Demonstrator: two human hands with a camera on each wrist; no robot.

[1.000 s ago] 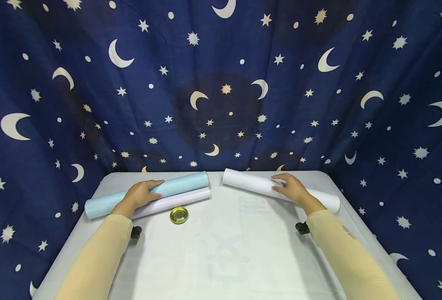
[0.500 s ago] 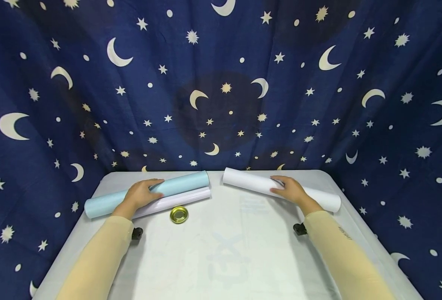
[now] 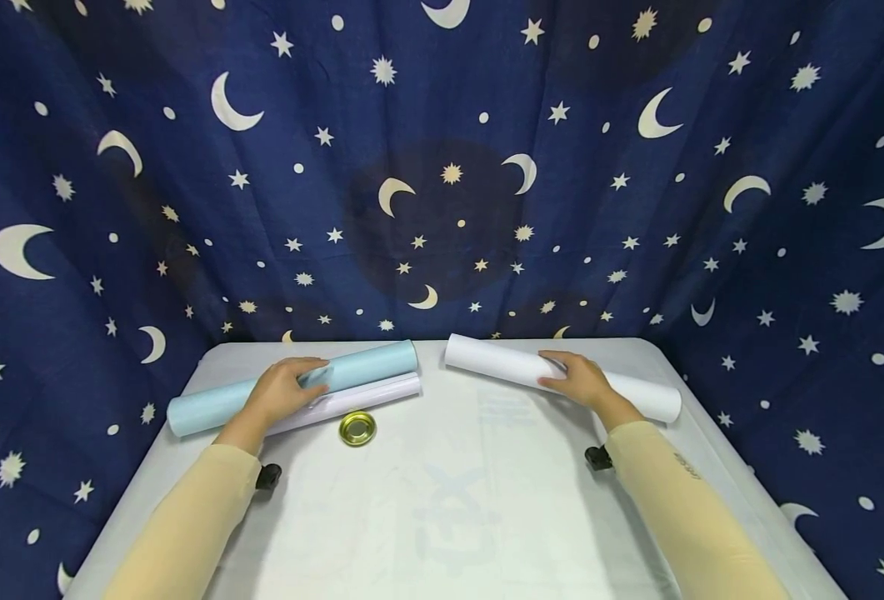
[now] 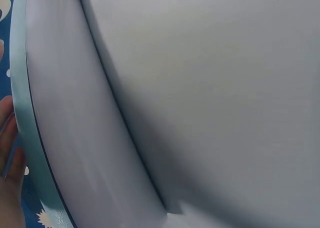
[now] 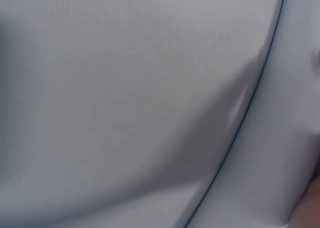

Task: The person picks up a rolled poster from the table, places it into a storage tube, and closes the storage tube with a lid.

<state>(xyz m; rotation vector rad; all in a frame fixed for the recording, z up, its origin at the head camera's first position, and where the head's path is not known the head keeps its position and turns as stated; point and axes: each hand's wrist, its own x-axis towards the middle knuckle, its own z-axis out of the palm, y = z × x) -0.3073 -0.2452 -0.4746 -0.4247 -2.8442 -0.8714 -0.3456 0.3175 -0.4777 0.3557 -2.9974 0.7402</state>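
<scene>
On the left of the table lies a light blue paper roll (image 3: 374, 365), and my left hand (image 3: 282, 393) grips it from above with fingers and thumb spread over its sides. A thinner pale lilac roll (image 3: 374, 397) lies along its near side, partly hidden by that hand. A white paper roll (image 3: 490, 361) slants across the right of the table. My right hand (image 3: 582, 382) holds this one near its middle, thumb on the near side. In the left wrist view some fingers (image 4: 7, 133) touch the blue roll; the right wrist view shows mostly white surfaces.
A small round gold lid (image 3: 357, 428) lies on the white-covered table (image 3: 442, 517), just in front of the lilac roll. Behind the table hangs a dark blue curtain (image 3: 442, 108) with moons and stars. A black wrist device (image 3: 268, 477) shows under the left sleeve.
Both hands stay on their rolls with almost no movement. The whole head view shifts very slightly.
</scene>
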